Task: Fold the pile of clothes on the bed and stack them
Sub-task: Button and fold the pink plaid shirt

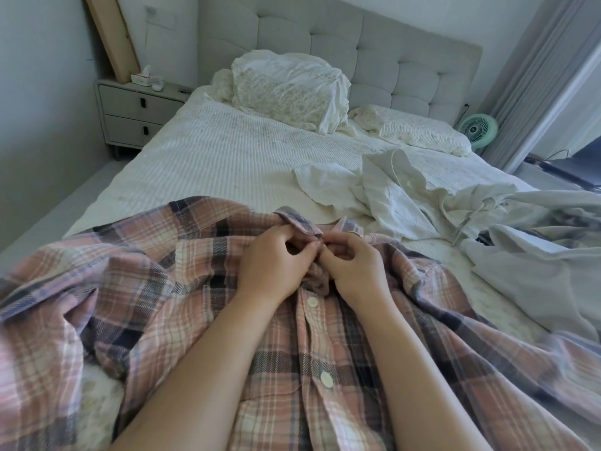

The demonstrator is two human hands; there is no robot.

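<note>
1. Head view: a pink plaid flannel shirt [201, 307] lies spread front-up across the near end of the bed [227, 157], collar toward the headboard, with two white buttons showing on the placket below the hands.
2. The left hand [273, 265] pinches the placket edge just under the collar [299, 224] between thumb and curled fingers. The right hand [354, 268] meets it from the other side, its grip pinching the opposite edge. The fingertips of both touch at the neckline, so the step in hand looks like fastening the top button.
3. To do it well, I would keep the two edges lined up and flat, feed the button through its hole fully, then smooth the bunched cloth just under the hands before any fold. The button itself is hidden by the fingers, so whether it is through cannot be told.
4. The left sleeve area is rumpled and should be pulled straight first.
5. The rest of the pile, a crumpled white garment [400, 193] and pale grey clothing [540, 252], waits unfolded at the right of the bed; no stack shows yet.
</note>
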